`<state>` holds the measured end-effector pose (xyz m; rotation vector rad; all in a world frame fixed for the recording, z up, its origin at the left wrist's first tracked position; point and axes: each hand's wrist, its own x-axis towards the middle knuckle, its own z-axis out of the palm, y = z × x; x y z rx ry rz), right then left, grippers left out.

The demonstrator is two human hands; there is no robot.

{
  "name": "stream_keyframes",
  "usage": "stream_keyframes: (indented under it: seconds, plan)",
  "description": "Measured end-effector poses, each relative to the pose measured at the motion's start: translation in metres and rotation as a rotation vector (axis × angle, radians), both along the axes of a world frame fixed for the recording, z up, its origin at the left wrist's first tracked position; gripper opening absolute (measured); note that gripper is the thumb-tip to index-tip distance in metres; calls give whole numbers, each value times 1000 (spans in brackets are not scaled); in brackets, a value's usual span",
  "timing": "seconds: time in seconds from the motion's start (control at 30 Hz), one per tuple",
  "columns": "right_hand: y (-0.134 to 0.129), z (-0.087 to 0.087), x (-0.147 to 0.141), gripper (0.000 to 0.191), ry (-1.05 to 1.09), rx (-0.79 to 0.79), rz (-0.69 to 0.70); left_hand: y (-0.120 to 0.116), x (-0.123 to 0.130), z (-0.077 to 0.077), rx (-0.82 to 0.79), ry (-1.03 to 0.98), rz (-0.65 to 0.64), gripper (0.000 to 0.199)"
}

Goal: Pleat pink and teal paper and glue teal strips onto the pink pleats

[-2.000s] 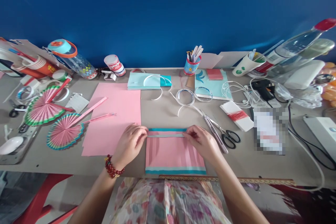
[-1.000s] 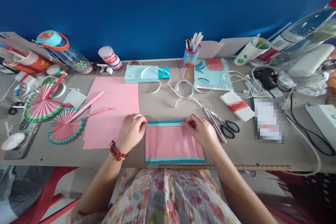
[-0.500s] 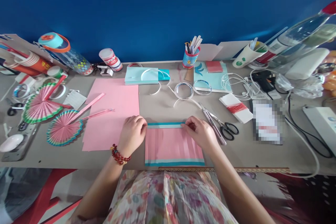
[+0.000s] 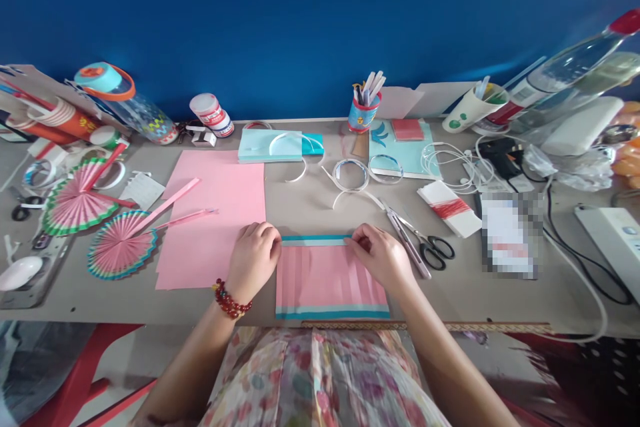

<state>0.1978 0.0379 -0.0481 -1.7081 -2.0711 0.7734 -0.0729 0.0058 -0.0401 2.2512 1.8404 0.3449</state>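
Note:
A pink sheet (image 4: 323, 280) with blue and pale strips along its far and near edges lies flat before me. My left hand (image 4: 256, 255), a red bead bracelet at its wrist, has its fingers closed on the sheet's far left corner. At the far edge toward the right, my right hand (image 4: 383, 255) pinches the sheet between thumb and fingers. Left of my left hand lies larger pink paper (image 4: 215, 213). Beyond my right hand are black-handled scissors (image 4: 435, 251) and a slim pink tool (image 4: 411, 247).
Two folded paper fans (image 4: 123, 243) lie at the left. White strip coils (image 4: 350, 175) and light blue paper packs (image 4: 270, 145) sit further back. A pen cup (image 4: 363, 112), bottles and cables line the back and right. A long ruler (image 4: 425, 326) runs along the front edge.

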Motion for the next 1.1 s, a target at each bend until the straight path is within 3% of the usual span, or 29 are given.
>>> stream_keyframes:
  seconds: [1.1]
  plan:
    - [-2, -2, -5, 12, -67, 54, 10, -2, -2, -4, 9, -30, 11, 15]
